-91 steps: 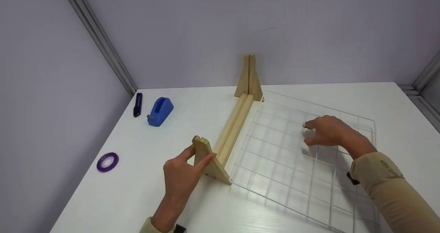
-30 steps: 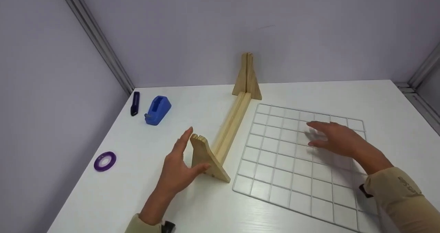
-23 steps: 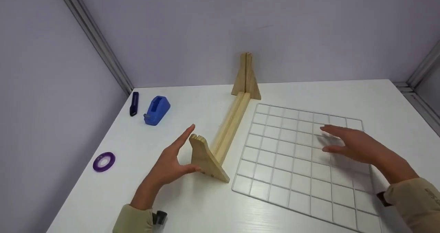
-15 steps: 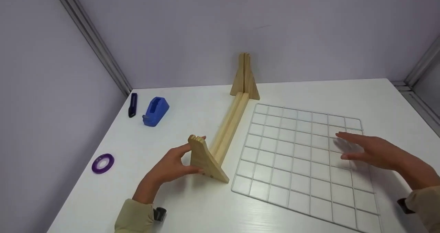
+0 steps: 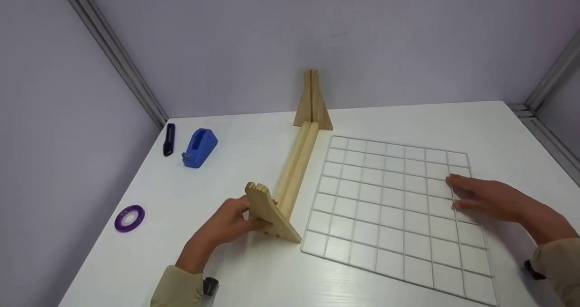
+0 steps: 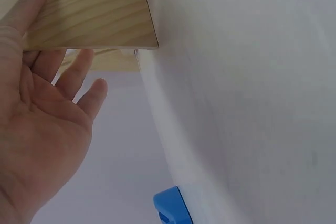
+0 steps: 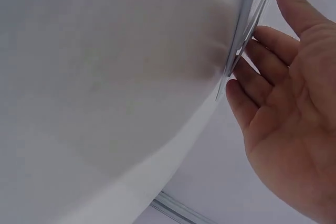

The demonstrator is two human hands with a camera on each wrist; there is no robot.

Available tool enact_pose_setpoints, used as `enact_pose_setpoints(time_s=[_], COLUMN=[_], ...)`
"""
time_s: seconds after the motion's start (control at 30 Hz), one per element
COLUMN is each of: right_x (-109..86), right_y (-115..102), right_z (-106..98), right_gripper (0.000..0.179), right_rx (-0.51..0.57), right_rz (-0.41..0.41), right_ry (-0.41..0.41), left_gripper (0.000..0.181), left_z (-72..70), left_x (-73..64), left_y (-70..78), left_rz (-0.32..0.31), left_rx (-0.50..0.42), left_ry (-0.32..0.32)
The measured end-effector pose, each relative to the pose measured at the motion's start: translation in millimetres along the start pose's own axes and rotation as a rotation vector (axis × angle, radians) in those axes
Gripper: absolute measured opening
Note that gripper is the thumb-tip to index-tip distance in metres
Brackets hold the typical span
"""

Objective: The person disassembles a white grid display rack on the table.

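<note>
A wooden stand (image 5: pixel 297 166) lies across the middle of the table in the head view, with a long double rail and an upright end piece at either end. My left hand (image 5: pixel 224 223) holds the near end piece, thumb on its outer face and fingers behind it; the left wrist view shows the thumb against the wood beside a screw. Flat to the right of the stand is a white wire grid panel (image 5: pixel 389 207). Over its right edge my right hand (image 5: pixel 498 200) has fingers and thumb extended, fingertips at the wires. Whether they press on them I cannot tell.
A blue tape dispenser (image 5: pixel 200 147) and a dark utility knife (image 5: pixel 169 139) sit at the table's back left. Nearer lies a purple tape roll (image 5: pixel 119 223). The back wall (image 5: pixel 235 49) rises close behind the far end piece.
The grid, tilted up beside the stand earlier, now lies flat. My left hand opened off the near end piece, then took hold of it lower down. My right hand moved right to the grid's edge.
</note>
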State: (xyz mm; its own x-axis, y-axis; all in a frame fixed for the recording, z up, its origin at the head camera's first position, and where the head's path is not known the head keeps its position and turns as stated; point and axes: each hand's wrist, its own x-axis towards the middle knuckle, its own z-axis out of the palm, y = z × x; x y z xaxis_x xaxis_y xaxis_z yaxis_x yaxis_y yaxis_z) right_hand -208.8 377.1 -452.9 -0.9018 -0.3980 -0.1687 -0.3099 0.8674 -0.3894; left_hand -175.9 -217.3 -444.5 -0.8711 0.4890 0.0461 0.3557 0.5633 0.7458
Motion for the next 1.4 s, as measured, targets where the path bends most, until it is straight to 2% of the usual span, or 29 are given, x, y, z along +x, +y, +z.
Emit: enact_pose_setpoints(time_s=[0.13, 0.33, 0.47, 0.67, 1.1, 1.4], right_x=[8.2, 16.1, 20.7, 28.4, 44.9, 54.7], right_y=[-3, -3, -2, 4, 5, 5], right_z=[0, -3, -6, -8, -15, -17], right_gripper=[0.077, 0.079, 0.081, 0.082, 0.081, 0.086], right_rx=[-0.028, -0.015, 0.016, 0.039, 0.031, 0.051], right_rz=[-0.018, -0.012, -0.006, 0.012, 0.009, 0.035], right_ry=[0.004, -0.009, -0.02, -0.031, -0.032, -0.075], left_gripper=[0.044, 0.04, 0.039, 0.031, 0.03, 0.028], left_z=[4.3, 11.1, 12.1, 11.5, 9.8, 8.9], left_x=[-7.9, -15.5, -15.2, -13.6, -16.5, -19.9], left_y=[4.0, 6.7, 8.1, 7.9, 13.8, 15.7], left_rz=[-0.043, -0.022, -0.046, -0.086, -0.163, -0.141], left_rx=[0.032, 0.03, 0.016, -0.052, -0.082, -0.111], left_ry=[0.012, 0.023, 0.009, -0.033, -0.038, -0.069])
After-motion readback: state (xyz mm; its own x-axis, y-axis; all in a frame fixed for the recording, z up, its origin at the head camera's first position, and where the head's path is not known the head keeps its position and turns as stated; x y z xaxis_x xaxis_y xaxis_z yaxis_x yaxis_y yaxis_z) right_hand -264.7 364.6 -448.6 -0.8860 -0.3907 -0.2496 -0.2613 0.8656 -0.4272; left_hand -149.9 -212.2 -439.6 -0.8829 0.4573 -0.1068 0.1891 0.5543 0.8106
